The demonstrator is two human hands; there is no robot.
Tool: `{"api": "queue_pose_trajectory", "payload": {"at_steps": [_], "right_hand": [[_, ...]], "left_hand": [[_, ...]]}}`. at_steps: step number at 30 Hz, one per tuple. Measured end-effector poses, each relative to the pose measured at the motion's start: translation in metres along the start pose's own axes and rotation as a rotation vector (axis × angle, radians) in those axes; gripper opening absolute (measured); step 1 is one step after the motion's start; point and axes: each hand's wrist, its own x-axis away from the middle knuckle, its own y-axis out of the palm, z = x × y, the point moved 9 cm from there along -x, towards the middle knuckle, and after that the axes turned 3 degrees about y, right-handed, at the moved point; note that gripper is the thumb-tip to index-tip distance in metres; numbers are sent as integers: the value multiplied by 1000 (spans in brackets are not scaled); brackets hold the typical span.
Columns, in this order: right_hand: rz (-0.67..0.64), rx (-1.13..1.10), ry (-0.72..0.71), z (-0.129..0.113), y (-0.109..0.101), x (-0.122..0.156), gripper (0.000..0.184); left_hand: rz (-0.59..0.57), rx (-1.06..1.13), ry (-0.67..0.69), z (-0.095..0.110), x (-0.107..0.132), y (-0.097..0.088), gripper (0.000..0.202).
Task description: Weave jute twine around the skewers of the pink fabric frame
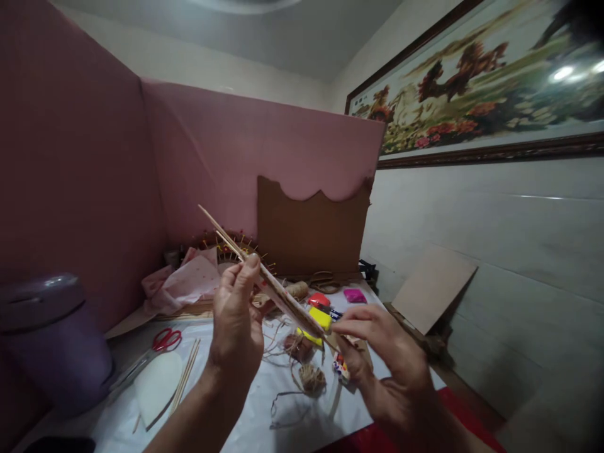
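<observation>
Our left hand [236, 324] pinches the stick bundle [278, 292] midway, our right hand [384, 352] grips its lower end, and the tips slant up-left.

Head-worn view — forward, down, close.

— Where do I have free room?
— I see bare white table cover [250, 434] near the front edge, and open air above the bamboo sticks [264, 286].
— What blocks me?
— Twine balls [311, 377] at centre, scissors [165, 340] and a purple container [51, 340] left, pink partition [212, 145] behind.
</observation>
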Motion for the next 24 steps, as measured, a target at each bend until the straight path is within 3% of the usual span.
{"api": "queue_pose_trajectory", "payload": {"at_steps": [2, 5, 10, 14, 24], "right_hand": [[11, -36, -71, -19, 9, -7, 25], [21, -99, -69, -26, 20, -16, 30], [-23, -326, 151, -5, 33, -32, 15], [-118, -501, 356, 10, 46, -39, 18], [-168, -624, 530, 18, 52, -38, 26]], "left_hand": [[-21, -8, -33, -6, 6, 4, 33], [-27, -24, -69, -11, 13, 7, 35], [-51, -48, -95, -16, 18, 11, 32], [-73, -59, -98, -19, 19, 12, 31], [-103, -56, -82, -21, 19, 12, 33]]}}
